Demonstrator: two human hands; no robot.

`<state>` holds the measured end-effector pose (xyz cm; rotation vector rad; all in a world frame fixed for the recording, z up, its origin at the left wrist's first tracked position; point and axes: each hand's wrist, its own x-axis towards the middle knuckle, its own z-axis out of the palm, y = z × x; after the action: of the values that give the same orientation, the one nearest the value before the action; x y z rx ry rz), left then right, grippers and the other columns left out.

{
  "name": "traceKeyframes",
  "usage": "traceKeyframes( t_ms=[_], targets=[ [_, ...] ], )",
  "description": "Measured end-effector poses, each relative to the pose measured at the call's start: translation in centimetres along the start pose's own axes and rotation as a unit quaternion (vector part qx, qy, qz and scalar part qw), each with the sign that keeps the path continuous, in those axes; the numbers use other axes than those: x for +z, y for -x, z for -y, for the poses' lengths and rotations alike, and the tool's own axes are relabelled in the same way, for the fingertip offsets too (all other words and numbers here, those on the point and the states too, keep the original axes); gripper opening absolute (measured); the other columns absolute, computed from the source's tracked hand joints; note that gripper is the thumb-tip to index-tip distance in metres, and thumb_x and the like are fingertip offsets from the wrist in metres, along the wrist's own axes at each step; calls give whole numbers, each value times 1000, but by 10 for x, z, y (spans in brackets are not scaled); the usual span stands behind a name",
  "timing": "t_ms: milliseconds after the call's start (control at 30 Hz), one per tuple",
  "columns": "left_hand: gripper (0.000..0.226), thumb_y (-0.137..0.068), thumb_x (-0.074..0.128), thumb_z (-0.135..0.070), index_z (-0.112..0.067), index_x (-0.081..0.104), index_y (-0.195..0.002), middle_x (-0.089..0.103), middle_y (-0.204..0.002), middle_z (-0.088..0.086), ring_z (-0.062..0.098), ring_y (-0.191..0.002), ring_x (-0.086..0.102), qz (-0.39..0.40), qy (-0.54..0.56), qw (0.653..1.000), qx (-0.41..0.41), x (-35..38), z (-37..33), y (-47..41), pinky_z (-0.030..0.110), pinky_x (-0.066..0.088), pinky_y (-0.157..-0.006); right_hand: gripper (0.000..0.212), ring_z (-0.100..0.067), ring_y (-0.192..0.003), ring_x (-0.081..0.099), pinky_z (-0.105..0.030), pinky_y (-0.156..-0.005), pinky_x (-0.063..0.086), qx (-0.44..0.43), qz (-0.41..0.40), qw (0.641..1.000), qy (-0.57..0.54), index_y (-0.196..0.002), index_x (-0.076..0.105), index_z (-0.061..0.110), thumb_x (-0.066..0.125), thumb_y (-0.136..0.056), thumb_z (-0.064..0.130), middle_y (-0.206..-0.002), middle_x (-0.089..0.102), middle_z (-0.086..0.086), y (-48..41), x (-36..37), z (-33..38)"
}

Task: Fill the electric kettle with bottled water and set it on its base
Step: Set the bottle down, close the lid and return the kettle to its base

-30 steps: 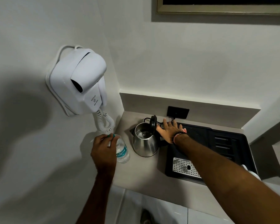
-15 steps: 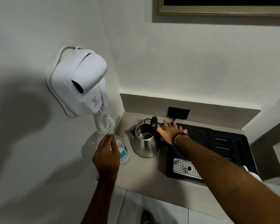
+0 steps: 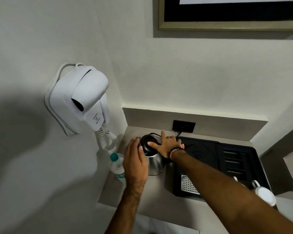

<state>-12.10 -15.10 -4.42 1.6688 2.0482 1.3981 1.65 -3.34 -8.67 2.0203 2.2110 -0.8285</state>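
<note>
The steel electric kettle (image 3: 155, 164) stands on the grey counter, its black lid (image 3: 147, 144) down. My right hand (image 3: 168, 144) lies over the kettle's handle side with fingers spread and the thumb pressing on the lid. My left hand (image 3: 135, 163) is flat and open against the kettle's left side, hiding part of the body. A clear water bottle (image 3: 117, 166) with a green cap stands just left of that hand, free of it. The kettle's round black base (image 3: 200, 156) sits bare on the black tray (image 3: 243, 154) to the right.
A white wall hair dryer (image 3: 79, 100) with a coiled cord hangs over the counter's left end. A black socket (image 3: 183, 126) with a plugged cord is behind the kettle. White cups (image 3: 264, 195) and a metal grid (image 3: 187, 184) sit at the tray's front.
My left hand let go of the bottle and moved right to the kettle's side. The kettle lid, upright before, is now shut under my right thumb.
</note>
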Motion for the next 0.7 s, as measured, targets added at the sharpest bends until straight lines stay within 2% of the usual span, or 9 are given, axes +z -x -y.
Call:
traceKeyframes(
  t_ms=[67,167,233,300,433,567,700],
  targets=[
    [46,-103,47,-23,-4,46,-144,44,-153,13,26,-144,37,82,-17,996,-12,17,8,-3,31,29,-116,113,-38,-143,35,-64,-115,23,-28,-15,999,33,-157,18,20,21,-72,94,-153,46,-17,-1,5,5],
    [63,-105,32,-39,-10,14,-157,11,-166,6,19,-153,7,218,-68,973,-37,39,31,-11,29,8,-120,98,-34,-146,31,-61,-117,21,-103,-37,992,66,-156,20,18,23,-84,85,-156,41,-13,-1,10,-2],
    [66,-105,25,-44,-10,5,-158,1,-167,6,19,-153,-2,270,-116,955,-32,48,47,-14,30,4,-120,95,-31,-152,18,-60,-121,13,-140,-37,985,92,-158,16,16,23,-88,81,-164,28,-10,0,11,-11],
    [68,-104,24,-46,-9,3,-158,-1,-167,7,20,-154,-1,287,-130,949,-30,54,56,-13,32,6,-121,93,-30,-155,10,-60,-122,8,-155,-27,980,118,-159,14,16,25,-90,78,-167,22,-8,0,11,-21],
    [72,-102,21,-52,-12,2,-158,-4,-167,4,19,-153,1,273,-120,954,-29,63,66,-7,32,10,-121,81,-29,-156,0,-61,-122,1,-158,-23,974,163,-159,11,16,33,-98,64,-168,17,-6,0,16,-33],
    [68,-103,21,-50,-15,2,-158,-2,-167,3,15,-153,0,261,-108,959,-36,68,72,-2,32,6,-122,79,-29,-155,-6,-62,-121,-3,-144,-28,978,150,-160,3,15,34,-101,57,-170,10,-5,2,20,-33],
    [67,-103,25,-48,-15,5,-158,0,-167,3,16,-153,-1,251,-95,962,-55,72,74,-4,33,3,-123,79,-26,-156,-6,-60,-122,1,-116,6,989,88,-160,3,17,37,-101,57,-170,8,-3,3,14,-33]
  ],
)
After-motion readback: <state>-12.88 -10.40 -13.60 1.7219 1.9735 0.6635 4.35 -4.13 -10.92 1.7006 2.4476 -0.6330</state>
